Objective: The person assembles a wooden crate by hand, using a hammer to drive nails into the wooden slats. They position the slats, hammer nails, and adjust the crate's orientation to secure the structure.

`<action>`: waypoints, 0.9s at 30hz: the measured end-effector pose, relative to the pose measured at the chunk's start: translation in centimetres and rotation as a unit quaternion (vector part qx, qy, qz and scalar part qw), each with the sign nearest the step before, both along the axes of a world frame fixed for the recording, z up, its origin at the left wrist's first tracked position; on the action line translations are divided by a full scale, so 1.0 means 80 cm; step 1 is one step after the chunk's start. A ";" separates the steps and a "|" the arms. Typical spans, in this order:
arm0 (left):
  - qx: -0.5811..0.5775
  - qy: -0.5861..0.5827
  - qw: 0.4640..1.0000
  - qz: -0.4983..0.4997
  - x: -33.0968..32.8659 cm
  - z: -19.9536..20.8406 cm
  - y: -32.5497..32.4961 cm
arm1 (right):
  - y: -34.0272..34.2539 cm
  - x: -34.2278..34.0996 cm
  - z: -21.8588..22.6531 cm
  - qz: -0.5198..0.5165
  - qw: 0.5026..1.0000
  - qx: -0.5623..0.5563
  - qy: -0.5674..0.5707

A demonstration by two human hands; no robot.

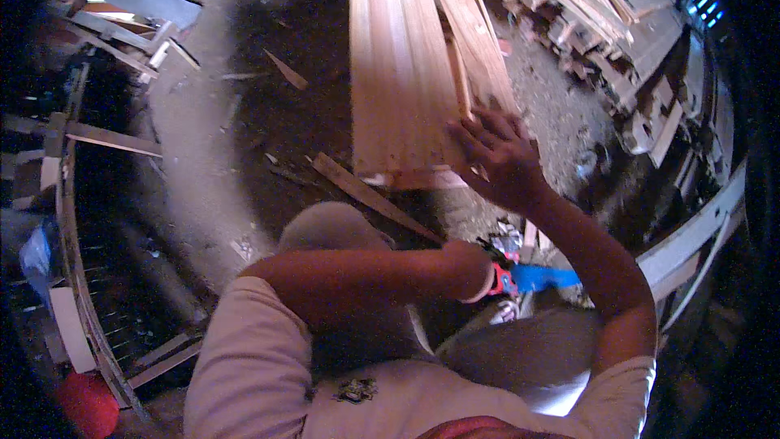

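Observation:
A panel of several pale wooden boards (394, 73) lies in front of me, with a row of small dark dots along its near end. On its right side, a loose-looking slat (467, 12) slants across, leaving a dark gap beside it. My right hand (500, 150) is open, fingers spread, resting at the panel's near right corner. Across my lap reaches my left forearm, and my left hand (467, 267) is beside a red-and-black handle (504, 278). Its fingers are hidden, so its grip cannot be told. Right of that handle extends a flat blue piece (546, 277), resembling a saw blade.
A heap of wood offcuts and strips (581, 24) lies at the far right. A narrow board (370, 195) slants on the ground before my knee. Wooden framing (69, 195) stands at left, with a red round object (88, 403) below. A pale beam (691, 232) runs along the right.

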State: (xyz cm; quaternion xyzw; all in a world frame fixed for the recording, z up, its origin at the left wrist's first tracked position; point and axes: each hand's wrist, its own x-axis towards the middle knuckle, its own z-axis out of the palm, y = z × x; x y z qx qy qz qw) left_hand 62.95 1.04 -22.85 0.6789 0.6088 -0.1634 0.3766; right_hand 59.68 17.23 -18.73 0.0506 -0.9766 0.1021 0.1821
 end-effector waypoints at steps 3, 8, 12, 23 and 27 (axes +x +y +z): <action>-0.055 0.190 0.979 0.049 0.050 -0.048 0.010 | -0.003 -0.006 -0.003 -0.004 1.000 -0.012 0.004; 0.096 -0.162 0.981 -0.055 -0.047 -0.039 0.014 | 0.003 0.002 0.002 -0.012 0.998 0.007 -0.057; 0.111 -0.195 0.974 0.004 -0.060 0.019 0.011 | 0.006 0.020 0.065 -0.077 0.993 -0.016 -0.083; 0.233 -0.437 0.867 0.056 -0.045 0.082 0.061 | 0.015 0.186 0.245 -0.233 0.876 -0.353 0.233; 0.237 -0.490 0.805 0.236 -0.043 0.139 0.075 | -0.057 0.204 0.191 -0.339 0.759 -0.434 0.346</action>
